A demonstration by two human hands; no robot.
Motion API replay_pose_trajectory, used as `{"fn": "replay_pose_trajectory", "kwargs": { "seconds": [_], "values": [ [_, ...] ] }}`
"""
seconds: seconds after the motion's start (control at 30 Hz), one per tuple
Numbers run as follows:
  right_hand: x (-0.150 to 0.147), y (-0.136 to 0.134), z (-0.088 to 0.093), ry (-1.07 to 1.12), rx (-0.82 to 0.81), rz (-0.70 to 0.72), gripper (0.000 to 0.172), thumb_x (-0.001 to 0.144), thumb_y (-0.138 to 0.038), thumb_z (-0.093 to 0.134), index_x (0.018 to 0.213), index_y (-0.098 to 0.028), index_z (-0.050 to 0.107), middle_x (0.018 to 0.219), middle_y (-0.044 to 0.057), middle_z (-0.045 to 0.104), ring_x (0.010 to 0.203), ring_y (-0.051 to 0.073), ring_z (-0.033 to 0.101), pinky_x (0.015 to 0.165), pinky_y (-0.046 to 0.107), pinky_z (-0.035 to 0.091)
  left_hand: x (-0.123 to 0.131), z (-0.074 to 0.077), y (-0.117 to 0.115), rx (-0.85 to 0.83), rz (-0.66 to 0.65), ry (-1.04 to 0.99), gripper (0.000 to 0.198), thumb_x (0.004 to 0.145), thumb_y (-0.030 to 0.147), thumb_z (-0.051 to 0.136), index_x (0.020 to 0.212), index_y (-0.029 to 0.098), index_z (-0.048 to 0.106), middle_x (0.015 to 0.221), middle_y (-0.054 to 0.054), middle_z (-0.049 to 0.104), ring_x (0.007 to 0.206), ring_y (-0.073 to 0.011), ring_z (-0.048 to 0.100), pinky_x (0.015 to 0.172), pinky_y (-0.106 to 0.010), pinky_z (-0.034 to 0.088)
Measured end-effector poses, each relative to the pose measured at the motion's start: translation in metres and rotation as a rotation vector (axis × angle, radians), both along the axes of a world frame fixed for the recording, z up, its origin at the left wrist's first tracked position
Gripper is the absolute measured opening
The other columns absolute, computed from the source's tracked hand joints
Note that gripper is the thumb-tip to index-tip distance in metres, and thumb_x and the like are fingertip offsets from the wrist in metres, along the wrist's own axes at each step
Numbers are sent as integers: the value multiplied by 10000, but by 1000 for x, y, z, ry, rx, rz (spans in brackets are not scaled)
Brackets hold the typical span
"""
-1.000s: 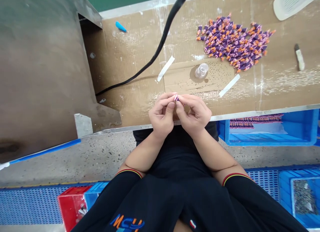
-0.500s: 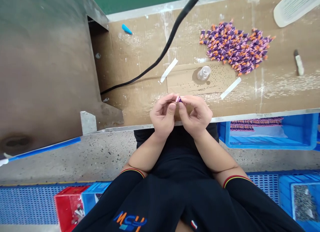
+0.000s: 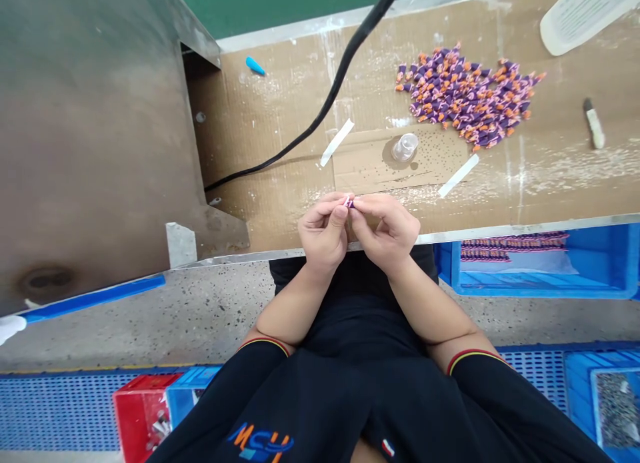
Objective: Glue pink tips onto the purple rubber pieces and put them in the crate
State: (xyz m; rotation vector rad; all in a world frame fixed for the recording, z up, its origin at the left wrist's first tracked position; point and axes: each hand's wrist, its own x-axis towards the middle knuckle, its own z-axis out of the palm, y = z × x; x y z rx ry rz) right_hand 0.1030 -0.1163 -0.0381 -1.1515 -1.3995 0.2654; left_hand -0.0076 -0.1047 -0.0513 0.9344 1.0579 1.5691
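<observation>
Left hand point(image 3: 324, 235) and right hand point(image 3: 386, 231), fingers point(image 3: 367, 201) pinched narrow on one tiny pink-and-purple piece point(image 3: 349, 202)

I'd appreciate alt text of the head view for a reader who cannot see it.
The left hand and right hand pinch a pink-and-purple piece over a cardboard-covered bench, near a heap of purple, orange and pink pieces.

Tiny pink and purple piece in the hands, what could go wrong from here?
The tiny pink and purple piece, pinched between left hand and right hand, might slip. They're right over the metal table edge, so it could drop onto the speckled concrete floor and be hard to spot.
</observation>
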Motion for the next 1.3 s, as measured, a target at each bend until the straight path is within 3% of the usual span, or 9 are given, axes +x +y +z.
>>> {"fn": "replay_pose_trajectory", "kwargs": {
  "seconds": [0.3, 0.5, 0.83, 1.0, 1.07, 1.17, 1.3],
  "values": [
    [-2, 1, -2, 23, 120, -32, 146, 1019, -163, 795, 1104, -280, 777, 978, 13, 878, 828, 186, 854, 752, 349, 740, 1, -1, -3, 151, 37, 125, 188, 967, 508, 903, 955, 321, 884, 1041, -21, 848, 979, -169, 828, 904, -345, 692],
    [2, 1, -1, -5, 105, -39, 137, 1037, -181, 775, 1122, -288, 783, 1008, 16, 879, 873, 199, 865, 772, 359, 746, 0, 0, -3, 201, 23, 204, 138, 1005, 466, 871, 1041, 336, 897, 1066, -30, 866, 1016, -181, 840, 947, -368, 697],
    [-2, -1, 1, 27, 7, -68, 56, 1063, -234, 730, 1059, -274, 769, 941, 12, 854, 827, 193, 838, 754, 365, 719, 3, -4, 3, -58, 81, -73, 373, 865, 644, 956, 932, 288, 871, 977, -16, 852, 880, -130, 802, 852, -279, 677],
    [50, 20, 5, -119, 66, -177, 130, 1100, -237, 673, 1155, -279, 783, 1007, 27, 826, 927, 210, 805, 841, 402, 690, 2, -2, 5, -25, 47, -153, 300, 869, 580, 977, 956, 306, 893, 968, -21, 860, 851, -117, 790, 826, -266, 665],
    [80, 35, 8, -272, 1, -205, 176, 1126, -288, 614, 1176, -274, 782, 1052, 58, 802, 988, 240, 780, 875, 437, 672, 1, -1, 5, -41, 32, -184, 299, 852, 571, 992, 931, 300, 895, 959, -28, 859, 870, -127, 800, 823, -268, 667],
    [112, 57, 16, -489, -117, -153, 216, 1136, -308, 563, 1179, -272, 771, 1096, 84, 776, 1061, 265, 742, 930, 467, 638, 1, 0, 5, -53, 19, -236, 289, 848, 545, 1000, 876, 282, 885, 939, -33, 854, 910, -148, 818, 852, -285, 676],
    [122, 73, 26, -652, -154, -55, 222, 1143, -271, 524, 1146, -270, 746, 1110, 84, 750, 1087, 266, 706, 998, 493, 594, 0, 0, 4, -40, 7, -267, 285, 866, 547, 985, 858, 283, 879, 929, -30, 849, 894, -156, 818, 893, -325, 686]
  ]
}}
